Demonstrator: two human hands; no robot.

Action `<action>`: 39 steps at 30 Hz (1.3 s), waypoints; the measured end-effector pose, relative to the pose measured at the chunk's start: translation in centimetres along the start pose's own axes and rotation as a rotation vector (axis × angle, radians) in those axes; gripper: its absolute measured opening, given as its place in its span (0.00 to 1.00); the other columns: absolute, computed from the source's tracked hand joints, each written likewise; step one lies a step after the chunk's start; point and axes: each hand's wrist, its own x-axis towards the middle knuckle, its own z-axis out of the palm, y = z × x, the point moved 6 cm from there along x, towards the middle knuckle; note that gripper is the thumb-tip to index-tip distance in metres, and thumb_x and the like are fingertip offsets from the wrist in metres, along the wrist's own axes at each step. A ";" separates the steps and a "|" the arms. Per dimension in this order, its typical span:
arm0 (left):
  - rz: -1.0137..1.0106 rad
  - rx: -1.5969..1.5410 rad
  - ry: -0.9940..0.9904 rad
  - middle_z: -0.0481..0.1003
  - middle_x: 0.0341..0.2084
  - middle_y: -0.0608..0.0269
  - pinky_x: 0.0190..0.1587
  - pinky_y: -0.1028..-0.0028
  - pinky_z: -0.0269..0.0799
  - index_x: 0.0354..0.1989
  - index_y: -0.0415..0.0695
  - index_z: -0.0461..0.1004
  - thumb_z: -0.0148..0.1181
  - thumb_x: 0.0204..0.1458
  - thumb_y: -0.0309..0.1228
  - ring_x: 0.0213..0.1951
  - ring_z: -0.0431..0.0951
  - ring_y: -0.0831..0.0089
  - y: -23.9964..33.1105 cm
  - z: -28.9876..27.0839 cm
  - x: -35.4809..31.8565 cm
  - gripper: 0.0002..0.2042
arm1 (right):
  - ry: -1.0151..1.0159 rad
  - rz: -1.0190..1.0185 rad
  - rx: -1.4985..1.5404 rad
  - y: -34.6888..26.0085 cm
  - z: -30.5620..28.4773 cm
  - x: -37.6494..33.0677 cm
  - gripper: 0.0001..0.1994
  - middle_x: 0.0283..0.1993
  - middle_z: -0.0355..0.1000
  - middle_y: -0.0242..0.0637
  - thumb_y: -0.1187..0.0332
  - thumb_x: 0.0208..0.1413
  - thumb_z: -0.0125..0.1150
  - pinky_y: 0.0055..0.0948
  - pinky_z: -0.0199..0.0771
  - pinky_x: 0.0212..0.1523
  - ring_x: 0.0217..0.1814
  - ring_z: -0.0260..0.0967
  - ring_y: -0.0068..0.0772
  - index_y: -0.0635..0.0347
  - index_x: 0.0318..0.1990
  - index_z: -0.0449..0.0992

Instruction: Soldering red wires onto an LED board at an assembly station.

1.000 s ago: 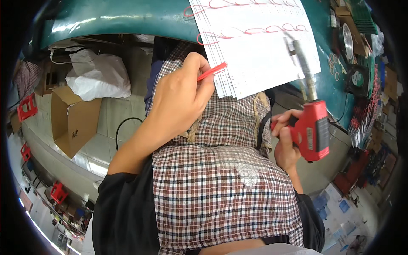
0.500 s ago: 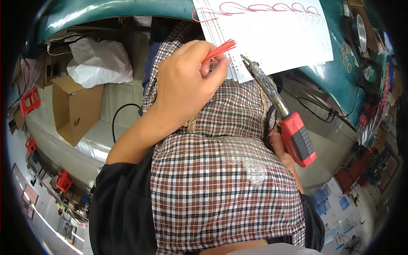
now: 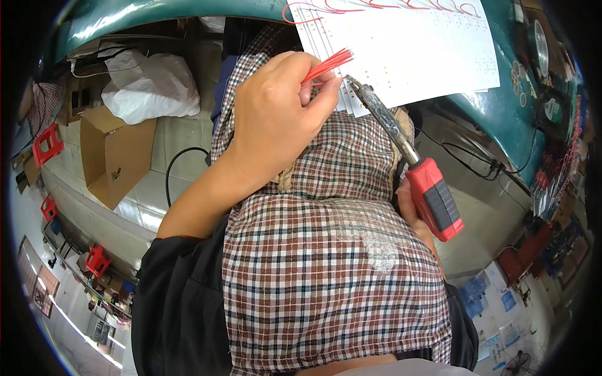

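The left hand (image 3: 276,119) was clenched around a bunch of thin red wires (image 3: 327,64), pinched between thumb and fingers, their free ends fanning out past the fingertips toward the white board (image 3: 407,50). The board lay on the green bench (image 3: 501,106) just beyond the hand, with rows of small dots and red wire loops along its far edge.

The right hand (image 3: 417,216) gripped the red-and-black handle of a soldering iron (image 3: 411,160); most of that hand was hidden behind the checked apron (image 3: 326,269), so its fingers could hardly be made out. The iron's grey shaft ran up and inward, and its tip sat just beside the left thumb, at the board's near edge; whether it touched the wires could not be told.

Compared with half a second before, the tip had closed in from well to the right of the left hand to right next to it, and the wires showed as a spread bundle rather than a single red stub.

Off to the left hand's outer side, on the floor, were a cardboard box (image 3: 116,153) and a white bag (image 3: 147,88).
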 end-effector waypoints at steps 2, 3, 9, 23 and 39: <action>0.004 0.011 0.006 0.64 0.15 0.71 0.25 0.75 0.59 0.31 0.41 0.81 0.72 0.49 0.26 0.20 0.63 0.80 0.0 0.1 0.0 0.05 | 0.010 -0.032 0.005 -0.2 0.1 0.2 0.15 0.32 0.72 0.41 0.86 0.41 0.71 0.34 0.72 0.23 0.26 0.72 0.41 0.65 0.38 0.77; 0.005 0.017 0.010 0.64 0.15 0.71 0.25 0.74 0.59 0.30 0.41 0.81 0.72 0.48 0.26 0.20 0.63 0.80 0.0 0.1 0.0 0.05 | 0.008 -0.031 0.007 -0.3 0.1 0.3 0.15 0.31 0.72 0.41 0.86 0.41 0.71 0.34 0.72 0.23 0.26 0.72 0.40 0.65 0.37 0.77; 0.026 0.027 0.017 0.64 0.15 0.71 0.24 0.74 0.59 0.29 0.42 0.81 0.72 0.48 0.26 0.20 0.63 0.79 0.2 0.0 0.2 0.05 | -0.022 0.100 0.056 0.8 -0.5 -0.6 0.13 0.35 0.75 0.45 0.82 0.44 0.71 0.38 0.80 0.33 0.33 0.78 0.47 0.66 0.39 0.79; -0.212 -0.146 -0.026 0.80 0.25 0.68 0.30 0.79 0.69 0.40 0.39 0.83 0.72 0.53 0.29 0.25 0.74 0.83 -0.7 -3.8 0.2 0.09 | 0.048 0.426 0.172 2.9 -1.9 -3.3 0.09 0.36 0.78 0.42 0.68 0.55 0.70 0.35 0.77 0.38 0.35 0.77 0.41 0.62 0.40 0.82; -0.072 -0.104 -0.143 0.79 0.23 0.65 0.25 0.77 0.65 0.35 0.38 0.82 0.72 0.50 0.29 0.22 0.72 0.79 1.3 -0.4 2.3 0.08 | 0.047 0.446 0.216 1.8 -1.9 -2.1 0.10 0.35 0.79 0.41 0.71 0.53 0.71 0.35 0.77 0.39 0.35 0.78 0.41 0.62 0.41 0.82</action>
